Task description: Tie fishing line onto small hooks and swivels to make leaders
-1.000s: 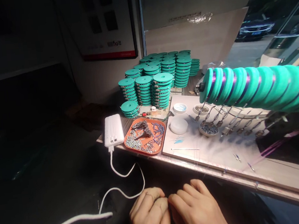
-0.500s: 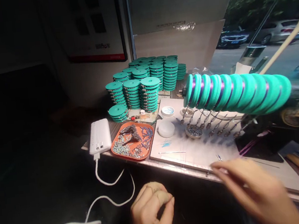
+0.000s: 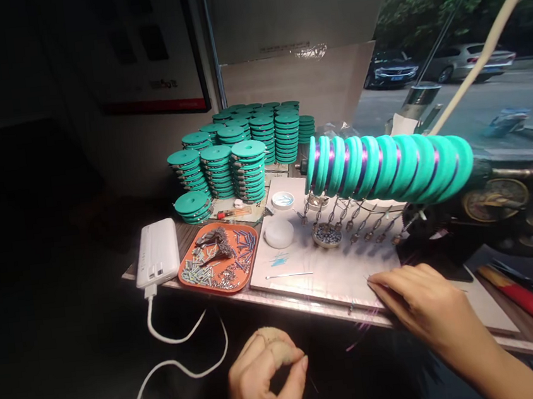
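Note:
My left hand (image 3: pixel 268 374) is in front of the table edge, thumb and fingertips pinched together; a thin line seems to hang below them, and what they hold is too small to name. My right hand (image 3: pixel 417 301) rests at the front of the pale board (image 3: pixel 332 281), its fingertips pinched on something tiny. Purple thread (image 3: pixel 365 323) hangs over the edge beside it. Above the board, a row of green foam spools (image 3: pixel 387 164) sits on a horizontal shaft, with small metal pieces (image 3: pixel 362 224) dangling beneath. A bowl of small beads (image 3: pixel 327 235) stands under them.
An orange tray (image 3: pixel 198 287) of small metal parts and a white power bank (image 3: pixel 156 252) with a cable lie left. Stacked green spools (image 3: pixel 249 173) stand behind. A white round lid (image 3: pixel 278 233) is on the board. Red-handled tools (image 3: pixel 527 302) and a dark machine (image 3: pixel 495 201) are right.
The view has shifted, so the table contents appear further left. My right hand has moved slightly up and onto the board's front. My left hand stays pinched in nearly the same place.

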### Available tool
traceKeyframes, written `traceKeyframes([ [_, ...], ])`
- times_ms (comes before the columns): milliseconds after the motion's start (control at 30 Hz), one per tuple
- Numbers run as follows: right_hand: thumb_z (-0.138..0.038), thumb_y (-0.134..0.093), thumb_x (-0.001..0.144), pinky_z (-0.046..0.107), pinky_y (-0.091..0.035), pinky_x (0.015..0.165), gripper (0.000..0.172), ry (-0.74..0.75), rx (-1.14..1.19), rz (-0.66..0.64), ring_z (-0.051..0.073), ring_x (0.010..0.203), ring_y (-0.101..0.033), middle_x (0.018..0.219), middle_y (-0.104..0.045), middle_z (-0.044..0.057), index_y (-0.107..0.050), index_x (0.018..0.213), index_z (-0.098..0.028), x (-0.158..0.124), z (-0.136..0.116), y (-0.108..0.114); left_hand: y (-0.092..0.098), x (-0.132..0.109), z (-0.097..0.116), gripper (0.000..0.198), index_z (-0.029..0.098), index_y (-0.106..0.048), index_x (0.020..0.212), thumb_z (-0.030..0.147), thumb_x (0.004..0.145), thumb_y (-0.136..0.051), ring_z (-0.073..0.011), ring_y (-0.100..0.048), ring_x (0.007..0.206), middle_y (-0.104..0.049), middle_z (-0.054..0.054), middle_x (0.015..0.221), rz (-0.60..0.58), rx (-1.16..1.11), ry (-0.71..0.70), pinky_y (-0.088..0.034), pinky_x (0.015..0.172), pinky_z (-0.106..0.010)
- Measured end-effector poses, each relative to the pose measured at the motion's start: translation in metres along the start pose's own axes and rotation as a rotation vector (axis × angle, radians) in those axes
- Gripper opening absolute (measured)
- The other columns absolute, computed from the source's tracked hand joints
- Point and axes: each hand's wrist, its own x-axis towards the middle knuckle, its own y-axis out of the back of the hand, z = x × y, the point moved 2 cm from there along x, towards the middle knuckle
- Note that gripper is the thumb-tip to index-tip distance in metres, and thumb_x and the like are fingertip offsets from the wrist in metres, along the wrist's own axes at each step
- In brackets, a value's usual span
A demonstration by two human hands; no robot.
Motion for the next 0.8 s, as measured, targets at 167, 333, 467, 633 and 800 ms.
traceKeyframes([
  [167, -0.026, -0.030, 0.094, 0.029, -0.034, 0.056, 0.038, -0.017, -0.052, 0.012, 0.017, 0.053, -0.051, 0.059, -0.059, 0.005, -0.059, 0.072, -0.016, 0.002, -0.002, -0.001, 0.001, 0.004, 0.002, 0.014, 0.018, -0.063, 0.069, 0.005, 0.071, -0.059, -0.0138, -0.062, 0.060, -0.062, -0.002, 0.067, -0.036, 0.028, -0.052, -0.051, 0.054, -0.023],
  [333, -0.025, -0.042, 0.090, 0.022, -0.043, 0.055, 0.021, -0.108, 0.451, -0.040, 0.013, 0.060, -0.058, 0.067, -0.064, 0.001, -0.059, 0.078, -0.021, 0.010, -0.026, 0.019, -0.001, 0.016, 0.016, 0.015, 0.017, -0.065, 0.074, 0.003, 0.071, -0.061, -0.0141, -0.063, 0.060, -0.064, -0.003, 0.067, -0.016, -0.002, -0.161, -0.053, 0.053, -0.022],
  [467, -0.026, -0.048, 0.087, 0.019, -0.044, 0.057, 0.018, -0.192, 0.828, -0.299, 0.012, 0.061, -0.059, 0.066, -0.063, -0.002, -0.059, 0.073, -0.022, 0.017, -0.054, 0.025, -0.001, 0.025, 0.027, 0.015, 0.015, -0.066, 0.079, 0.003, 0.071, -0.063, -0.0142, -0.061, 0.059, -0.065, -0.004, 0.065, 0.040, -0.042, -0.307, -0.053, 0.051, -0.023],
  [633, -0.033, -0.051, 0.084, 0.020, -0.042, 0.057, 0.021, -0.299, 0.921, -0.413, 0.013, 0.061, -0.057, 0.065, -0.062, -0.002, -0.061, 0.071, -0.020, 0.019, -0.069, 0.014, 0.004, 0.023, 0.024, 0.013, 0.013, -0.063, 0.075, 0.001, 0.070, -0.063, -0.0141, -0.060, 0.060, -0.063, -0.005, 0.064, -0.006, -0.024, -0.319, -0.051, 0.052, -0.023],
  [800, -0.032, -0.051, 0.084, 0.019, -0.045, 0.059, 0.020, -0.357, 1.030, -0.379, 0.012, 0.062, -0.059, 0.068, -0.065, -0.001, -0.063, 0.074, -0.019, 0.014, -0.076, 0.003, 0.005, 0.015, 0.014, 0.011, 0.014, -0.059, 0.070, 0.003, 0.073, -0.060, -0.0142, -0.061, 0.061, -0.061, -0.004, 0.064, -0.053, 0.008, -0.195, -0.050, 0.054, -0.022],
])
